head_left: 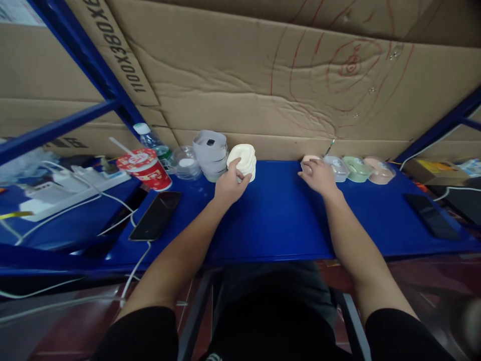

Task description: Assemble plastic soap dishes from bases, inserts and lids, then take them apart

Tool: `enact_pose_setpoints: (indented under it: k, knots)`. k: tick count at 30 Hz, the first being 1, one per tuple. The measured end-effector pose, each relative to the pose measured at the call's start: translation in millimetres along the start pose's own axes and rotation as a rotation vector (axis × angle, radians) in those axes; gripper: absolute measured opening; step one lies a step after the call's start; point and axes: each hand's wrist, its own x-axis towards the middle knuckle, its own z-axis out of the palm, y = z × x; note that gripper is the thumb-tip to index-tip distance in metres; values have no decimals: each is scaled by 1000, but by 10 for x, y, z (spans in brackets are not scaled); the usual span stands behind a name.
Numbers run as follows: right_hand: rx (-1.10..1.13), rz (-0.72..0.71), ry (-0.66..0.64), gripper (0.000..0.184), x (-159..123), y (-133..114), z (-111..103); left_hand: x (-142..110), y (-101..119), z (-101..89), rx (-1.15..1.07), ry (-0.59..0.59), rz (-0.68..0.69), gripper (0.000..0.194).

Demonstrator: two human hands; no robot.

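Note:
My left hand [230, 181] reaches to the back of the blue table [278, 215] and its fingers close around a cream-white stack of soft round pieces [243, 159]. Left of that stack stand a grey-white stack [210, 153] and a clear plastic lid pile [185, 163]. My right hand [318, 175] lies with curled fingers over a small pinkish round case [308, 159], the leftmost in a row of small cases: a clear one [338, 167], a green one [356, 168] and a peach one [380, 170].
A red paper cup with a straw [145, 168] and a water bottle [152, 140] stand at the back left. One black phone [156, 215] lies on the left, a second phone [430, 215] on the right. A white power strip with cables [71, 185] sits far left. Cardboard [285, 75] walls the back.

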Motion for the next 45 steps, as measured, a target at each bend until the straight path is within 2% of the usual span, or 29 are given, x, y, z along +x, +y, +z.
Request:
enact_pose_setpoints:
  k: [3, 6, 9, 13, 16, 19, 21, 25, 28, 32, 40, 42, 45]
  knots:
    - [78, -179, -29, 55, -11, -125, 17, 33, -64, 19, 0, -33, -53, 70]
    - [152, -324, -93, 55, -55, -279, 45, 73, -135, 49, -14, -55, -72, 53]
    - [216, -399, -144, 53, -108, -424, 70, 94, -169, 54, -78, -32, -48, 40]
    - [307, -424, -111, 46, -143, -524, 40, 60, -111, 21, -152, -2, 7, 39]
    - [352, -320, -18, 43, -133, -512, -28, -6, -16, -22, -188, -7, 85, 41]
    - [365, -207, 58, 41, -106, -458, -89, -70, 53, -47, -185, -112, 209, 36]
    - [369, -214, 67, 38, -90, -419, -105, -93, 61, -34, -129, -217, 269, 35]
    - [352, -327, -17, 32, -87, -383, -73, -80, 5, 43, -16, -420, 263, 35]
    - [302, -361, -109, 26, -97, -390, -24, -50, -40, 76, 48, -474, 234, 33]
    - [229, -366, -220, 21, -95, -397, 26, -32, -39, 46, 100, -478, 221, 32]
    - [255, -369, -285, 21, -82, -375, 116, -44, 36, -35, 146, -477, 252, 41]
    - [264, -363, -284, 20, -78, -368, 134, -33, 40, -77, 139, -396, 228, 36]
    - [270, -361, -292, 20, -71, -363, 148, 9, 8, -189, 130, -125, 121, 39]
